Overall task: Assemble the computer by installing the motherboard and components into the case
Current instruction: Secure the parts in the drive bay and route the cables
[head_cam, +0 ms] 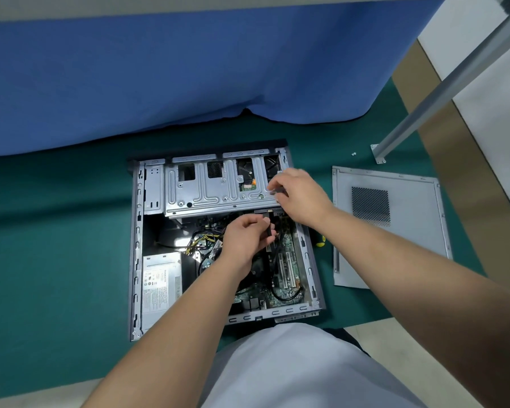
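An open grey computer case point(136, 260) lies flat on a green mat. Inside it sit the green motherboard point(286, 269), a silver power supply point(159, 284) at the near left and a metal drive cage point(212, 187) across the far end. My left hand point(245, 240) is over the motherboard, its fingers curled round a black cable connector point(270, 231). My right hand point(298, 195) is at the right end of the drive cage, fingers bent onto the cage's edge; what it pinches there is too small to tell.
The removed side panel point(395, 228) lies on the mat to the right of the case. A yellow-handled screwdriver point(321, 242) shows between case and panel. Two small screws point(354, 154) lie near a metal frame leg point(379, 153). A blue cloth point(189, 69) hangs behind.
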A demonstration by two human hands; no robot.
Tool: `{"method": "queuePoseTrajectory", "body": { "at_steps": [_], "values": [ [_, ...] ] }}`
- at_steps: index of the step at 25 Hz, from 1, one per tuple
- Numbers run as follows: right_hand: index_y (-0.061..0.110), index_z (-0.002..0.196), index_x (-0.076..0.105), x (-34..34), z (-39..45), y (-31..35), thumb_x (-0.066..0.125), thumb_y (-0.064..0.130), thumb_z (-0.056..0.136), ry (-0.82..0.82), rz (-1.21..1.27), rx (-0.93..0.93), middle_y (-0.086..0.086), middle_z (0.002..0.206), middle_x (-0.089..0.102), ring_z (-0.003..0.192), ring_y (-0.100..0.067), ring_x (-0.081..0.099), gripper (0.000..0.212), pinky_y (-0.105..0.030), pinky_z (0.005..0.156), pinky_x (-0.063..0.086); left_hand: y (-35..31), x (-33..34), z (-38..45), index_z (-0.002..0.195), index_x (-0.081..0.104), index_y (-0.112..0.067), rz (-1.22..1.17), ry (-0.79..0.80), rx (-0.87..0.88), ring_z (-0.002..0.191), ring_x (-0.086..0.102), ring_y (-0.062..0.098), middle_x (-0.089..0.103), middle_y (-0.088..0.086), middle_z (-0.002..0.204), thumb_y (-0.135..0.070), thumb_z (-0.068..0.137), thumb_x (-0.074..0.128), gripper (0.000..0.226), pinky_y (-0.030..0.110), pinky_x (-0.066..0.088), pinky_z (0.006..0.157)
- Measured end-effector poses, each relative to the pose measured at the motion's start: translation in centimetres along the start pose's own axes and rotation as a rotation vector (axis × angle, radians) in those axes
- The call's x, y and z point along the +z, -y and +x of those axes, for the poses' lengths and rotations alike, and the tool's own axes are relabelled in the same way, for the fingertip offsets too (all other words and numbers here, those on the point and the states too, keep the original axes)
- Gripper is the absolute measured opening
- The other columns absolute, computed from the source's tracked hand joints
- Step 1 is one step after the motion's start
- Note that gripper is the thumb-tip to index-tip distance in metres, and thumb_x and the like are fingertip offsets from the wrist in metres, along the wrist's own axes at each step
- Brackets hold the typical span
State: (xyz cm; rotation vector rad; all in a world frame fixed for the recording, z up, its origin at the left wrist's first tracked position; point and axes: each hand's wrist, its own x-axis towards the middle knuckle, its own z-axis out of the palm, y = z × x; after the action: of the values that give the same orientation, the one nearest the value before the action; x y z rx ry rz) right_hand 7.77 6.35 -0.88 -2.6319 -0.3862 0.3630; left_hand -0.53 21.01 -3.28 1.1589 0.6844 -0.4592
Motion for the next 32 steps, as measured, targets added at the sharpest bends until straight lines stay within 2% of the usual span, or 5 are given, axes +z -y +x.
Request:
{"method": "queuePoseTrajectory", "body": {
  "at_steps": [2,4,7,14,32],
  "values": [
    [0.021,0.138,0.058,0.4,0.6,-0.1,0.058,0.016,0.099,-0.088,-0.058,0.055,-0.001,0.153,0.042,0.142,-0.023,0.034,0.039,-0.045,0.116,0.035,-0.2,0.1,0.3,0.094,0.060,-0.007,0.023,-0.015,-0.015,0.075,0.070,0.017,0.072,0.016,0.093,-0.006,0.102,0.060,0.008,0.027,0.060,0.072],
    [0.020,0.157,0.034,0.9,1.5,0.0,0.052,0.021,0.104,-0.036,-0.030,0.144,0.002,0.171,0.006,0.154,-0.025,0.016,0.057,-0.047,0.120,0.027,-0.2,0.4,0.6,0.095,0.058,-0.008,0.035,-0.036,-0.034,0.076,0.072,0.019,0.073,0.015,0.093,-0.005,0.102,0.058,0.008,0.027,0.062,0.072],
    [0.018,0.164,0.012,2.1,2.1,0.3,0.042,0.022,0.108,-0.016,0.040,0.209,0.007,0.170,-0.021,0.151,-0.028,0.027,0.064,-0.041,0.115,0.037,-0.1,0.9,0.7,0.097,0.062,-0.006,0.016,-0.057,-0.052,0.071,0.070,0.017,0.073,0.015,0.090,-0.004,0.101,0.060,0.005,0.024,0.062,0.069],
    [0.017,0.163,0.018,2.9,2.1,0.2,0.037,0.027,0.109,-0.125,-0.005,0.199,0.006,0.171,-0.018,0.123,-0.032,0.057,0.058,-0.036,0.088,0.047,0.5,1.8,1.4,0.095,0.069,-0.007,-0.046,-0.080,-0.082,0.068,0.067,0.015,0.073,0.010,0.083,-0.005,0.099,0.064,0.007,0.024,0.060,0.070],
    [0.022,0.163,0.021,3.0,2.0,-0.3,0.039,0.026,0.108,-0.108,0.063,0.210,0.015,0.170,-0.017,0.102,-0.032,0.062,0.058,-0.045,0.086,0.053,1.1,1.9,1.8,0.088,0.070,-0.011,0.003,-0.119,-0.015,0.069,0.068,0.014,0.076,0.007,0.078,-0.007,0.097,0.066,0.011,0.021,0.057,0.061]
  ]
}}
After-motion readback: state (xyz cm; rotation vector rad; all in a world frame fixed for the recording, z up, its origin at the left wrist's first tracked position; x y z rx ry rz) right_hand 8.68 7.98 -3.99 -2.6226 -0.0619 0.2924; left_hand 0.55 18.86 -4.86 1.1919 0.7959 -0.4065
